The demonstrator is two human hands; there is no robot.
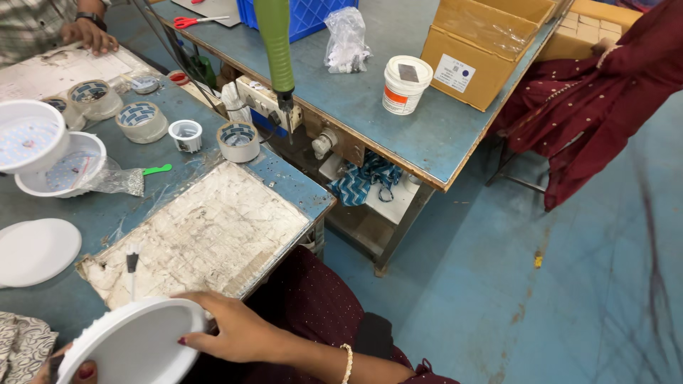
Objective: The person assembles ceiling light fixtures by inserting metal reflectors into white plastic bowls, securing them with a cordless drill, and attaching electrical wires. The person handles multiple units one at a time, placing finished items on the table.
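- Head view, 7 o'clock, nearest the camera: a white round housing (135, 345), tilted, held between both hands at the table's near edge.
- Right hand (238, 328): fingers spread and laid over the housing's rim at its 3 o'clock side; a bracelet on the wrist.
- Left hand (80, 371): only fingertips show under the housing's lower edge, touching it; how tightly they grip cannot be told.
- Centre, 9 o'clock: a worn, scarred work mat (206, 235) on the blue table (43, 302), with a small brush (132, 267) lying on its near left corner.
- 10 o'clock: a white disc (35, 250), stacked white housings (43, 153), tape rolls (142, 121).
- 12 o'clock: a green-handled hanging screwdriver (275, 50); beyond it, a white tub (405, 84) and cardboard boxes (484, 46) on a second table.
- 11 o'clock: another person's hand (89, 34) resting on the table.
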